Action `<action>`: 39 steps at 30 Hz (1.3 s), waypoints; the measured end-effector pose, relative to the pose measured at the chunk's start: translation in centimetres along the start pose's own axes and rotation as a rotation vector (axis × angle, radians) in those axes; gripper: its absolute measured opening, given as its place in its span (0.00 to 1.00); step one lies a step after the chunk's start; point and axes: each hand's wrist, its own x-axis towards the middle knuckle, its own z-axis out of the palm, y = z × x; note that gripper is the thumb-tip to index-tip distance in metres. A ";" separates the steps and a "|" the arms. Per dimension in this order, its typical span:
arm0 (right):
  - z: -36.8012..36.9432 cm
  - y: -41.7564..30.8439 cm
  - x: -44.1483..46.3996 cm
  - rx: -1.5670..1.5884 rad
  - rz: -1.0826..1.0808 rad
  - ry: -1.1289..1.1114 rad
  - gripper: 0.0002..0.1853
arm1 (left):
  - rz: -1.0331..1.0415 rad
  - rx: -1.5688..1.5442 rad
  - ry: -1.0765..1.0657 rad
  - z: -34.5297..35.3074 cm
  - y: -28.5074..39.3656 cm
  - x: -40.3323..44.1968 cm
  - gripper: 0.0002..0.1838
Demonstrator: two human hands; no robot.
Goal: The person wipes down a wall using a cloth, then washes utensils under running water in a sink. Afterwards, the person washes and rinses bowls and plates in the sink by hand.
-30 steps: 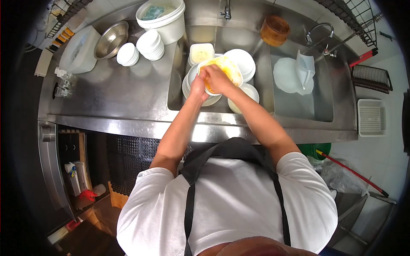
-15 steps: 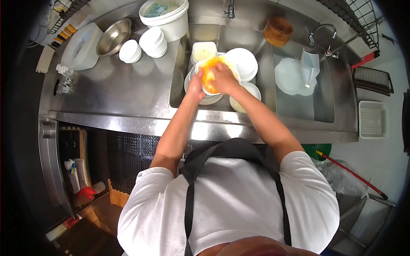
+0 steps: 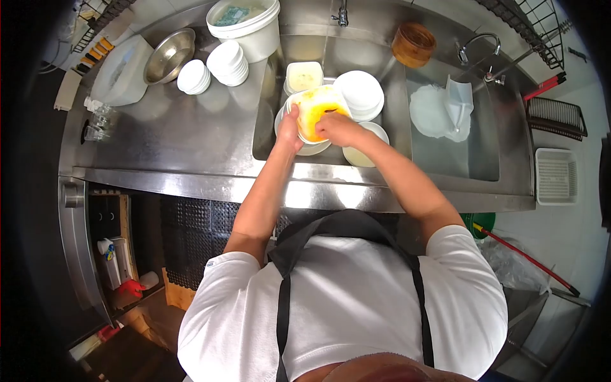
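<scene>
My left hand (image 3: 289, 131) grips the left edge of a white dish (image 3: 310, 97) tilted over the left sink basin. Yellow-orange residue is smeared across the inside of this dish. Against the smeared surface, my right hand (image 3: 342, 129) is closed, its fingers curled; whatever they hold is hidden. A small dark spot shows at those fingers. Around the dish sit a square container (image 3: 305, 71) with pale contents, a stack of white plates (image 3: 358, 94) and a round bowl (image 3: 367, 157), partly behind my right wrist.
On the left counter stand white bowl stacks (image 3: 228, 62), a metal bowl (image 3: 170, 56), a white bucket (image 3: 256, 39) and a clear plastic tub (image 3: 124, 70). A brown wooden bowl (image 3: 414, 46) sits behind the basins. The right basin holds water and a white plastic jug (image 3: 459, 105).
My right hand has slid down and rightward across the dish, and its fingers look more curled. More of the orange-smeared surface shows. My left hand keeps its hold.
</scene>
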 end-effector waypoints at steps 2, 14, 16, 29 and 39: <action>-0.1 1.3 0.2 -0.071 -0.083 0.282 0.12 | -0.014 0.002 0.029 0.6 0.5 -0.5 0.23; 1.0 0.9 3.4 0.021 0.213 0.534 0.18 | -0.054 -0.044 -0.061 -0.3 -1.1 2.1 0.22; 1.4 -0.1 3.0 0.055 0.019 0.338 0.17 | -0.066 -0.046 -0.077 -0.8 -1.3 2.8 0.23; 1.4 1.7 0.6 -0.230 0.286 0.024 0.08 | 0.103 0.117 0.161 1.4 -1.0 0.3 0.22; 0.3 1.6 -1.1 0.007 0.303 -0.055 0.09 | 0.067 -0.013 0.146 1.0 -3.4 0.3 0.26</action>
